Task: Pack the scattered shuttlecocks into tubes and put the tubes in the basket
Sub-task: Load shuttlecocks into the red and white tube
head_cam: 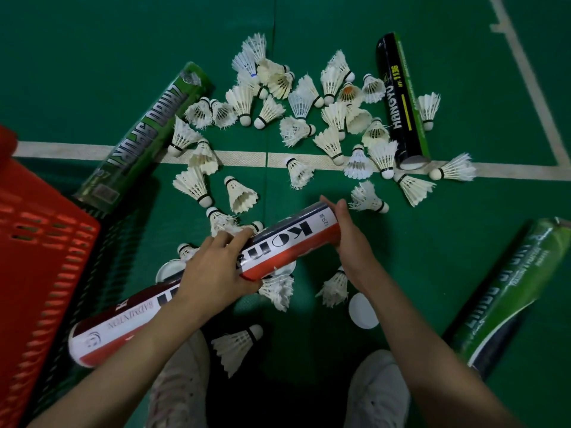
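Fingers of the left hand (213, 270) wrap the tube (287, 245) at its middle, steadying it off the floor (432, 273); the right hand (349, 239) cups its far end — fingers curled round the rim, probably closing it. Beyond the fingertips lie loose shuttlecocks (300, 103); the basket (40, 242) waits left of the left knuckles.

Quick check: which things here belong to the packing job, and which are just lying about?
Job: red-and-white tube held by left hand and right hand; scattered shuttlecocks; black tube; green tubes; red basket; white lid.
Not the job: white court line; white shoes.
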`<state>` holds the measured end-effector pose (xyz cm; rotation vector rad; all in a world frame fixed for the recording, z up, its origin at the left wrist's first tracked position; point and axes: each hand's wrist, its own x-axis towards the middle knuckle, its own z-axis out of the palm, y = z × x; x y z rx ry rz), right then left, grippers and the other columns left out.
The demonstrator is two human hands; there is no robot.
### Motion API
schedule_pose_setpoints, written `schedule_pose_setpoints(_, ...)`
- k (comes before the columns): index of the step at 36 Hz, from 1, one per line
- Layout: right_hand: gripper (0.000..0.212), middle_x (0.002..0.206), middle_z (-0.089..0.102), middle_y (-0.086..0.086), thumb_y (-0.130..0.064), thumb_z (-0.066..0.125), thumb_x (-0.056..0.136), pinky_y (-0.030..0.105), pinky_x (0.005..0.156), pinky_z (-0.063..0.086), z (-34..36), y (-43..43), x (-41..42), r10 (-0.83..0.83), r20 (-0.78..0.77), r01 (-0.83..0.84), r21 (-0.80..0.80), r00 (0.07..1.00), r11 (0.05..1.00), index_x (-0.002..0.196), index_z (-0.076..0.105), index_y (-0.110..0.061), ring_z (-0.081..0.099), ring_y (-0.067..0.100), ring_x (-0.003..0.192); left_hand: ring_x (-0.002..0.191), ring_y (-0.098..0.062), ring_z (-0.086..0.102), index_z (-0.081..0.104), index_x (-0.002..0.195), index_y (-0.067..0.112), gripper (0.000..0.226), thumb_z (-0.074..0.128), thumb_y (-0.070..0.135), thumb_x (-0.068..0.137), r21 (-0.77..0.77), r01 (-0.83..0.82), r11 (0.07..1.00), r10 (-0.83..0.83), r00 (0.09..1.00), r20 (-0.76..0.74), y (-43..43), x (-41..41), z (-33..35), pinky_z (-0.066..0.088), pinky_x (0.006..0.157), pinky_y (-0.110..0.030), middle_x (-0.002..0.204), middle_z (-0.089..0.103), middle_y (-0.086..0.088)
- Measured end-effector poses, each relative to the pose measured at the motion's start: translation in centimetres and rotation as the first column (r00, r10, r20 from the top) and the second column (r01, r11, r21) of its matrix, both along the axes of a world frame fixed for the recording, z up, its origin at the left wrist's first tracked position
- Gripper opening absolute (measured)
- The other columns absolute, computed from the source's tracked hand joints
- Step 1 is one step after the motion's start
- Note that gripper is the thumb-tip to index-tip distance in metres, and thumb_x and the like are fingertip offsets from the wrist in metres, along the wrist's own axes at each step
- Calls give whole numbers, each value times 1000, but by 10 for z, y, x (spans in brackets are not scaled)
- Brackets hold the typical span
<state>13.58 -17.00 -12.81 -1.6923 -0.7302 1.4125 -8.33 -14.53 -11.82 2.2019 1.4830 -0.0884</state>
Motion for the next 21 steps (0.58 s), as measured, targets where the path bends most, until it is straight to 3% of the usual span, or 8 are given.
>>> schedule_pose_setpoints(4,50,130,56,1,-58,27,97,43,109,34,-15,-10,4,-171,95,176,-47,981,983,134,48,-33,49,20,124,110,-28,46,30,145,26,94,75,51,68,23,15,1000,-14,999,-33,-2,3,0,46,85,-39,120,51,-6)
schedule_pose_setpoints(6,42,126,54,2,-46,36,99,34,95,40,-19,-18,7,-180,225,196,-54,958,979,132,48,-22,52,16,112,109,-27,46,29,145,27,93,74,53,68,24,12,1000,-11,998,-59,-3,0,-2,45,84,-37,119,51,-6)
schedule_pose_setpoints(8,39,124,52,6,-35,46,98,28,83,39,-25,-26,14,-75,395,123,-96,915,988,132,46,-15,51,13,99,108,-26,46,29,144,28,93,74,56,68,25,6,1000,-4,996,-86,-3,-3,-4,44,83,-36,119,50,-5)
schedule_pose_setpoints(10,48,129,46,13,-34,53,94,31,88,41,-35,-33,19,83,512,31,-209,855,977,134,41,-10,51,22,107,106,-27,47,31,143,28,92,74,58,67,22,-4,1000,6,995,-95,-3,-5,-8,45,82,-37,117,51,-5)
schedule_pose_setpoints(12,59,134,40,17,-39,58,91,35,97,40,-42,-38,20,247,564,-56,-334,788,941,136,37,-8,46,31,118,105,-27,47,33,142,27,91,75,57,66,14,-9,1000,10,995,-95,-4,-7,-12,45,84,-37,115,52,-7)
schedule_pose_setpoints(15,74,137,31,19,-45,62,87,38,98,43,-45,-42,13,410,564,-145,-455,717,879,140,27,-8,46,36,120,109,-28,46,32,142,27,91,75,54,66,-16,-10,1000,8,993,-114,-5,-8,-14,44,88,-38,118,51,-7)
schedule_pose_setpoints(18,80,136,25,18,-37,66,85,36,88,48,-46,-44,7,468,591,-166,-492,657,855,141,17,-8,54,35,110,111,-29,45,31,142,27,91,75,53,67,-37,-14,999,9,992,-126,-6,-7,-13,44,88,-38,120,51,-8)
schedule_pose_setpoints(21,80,135,24,19,-21,69,83,35,81,50,-48,-46,1,431,610,-144,-461,665,876,140,14,-10,57,34,100,111,-30,46,31,142,27,91,75,53,67,-45,-23,999,17,992,-123,-6,-7,-13,44,87,-38,119,51,-9)
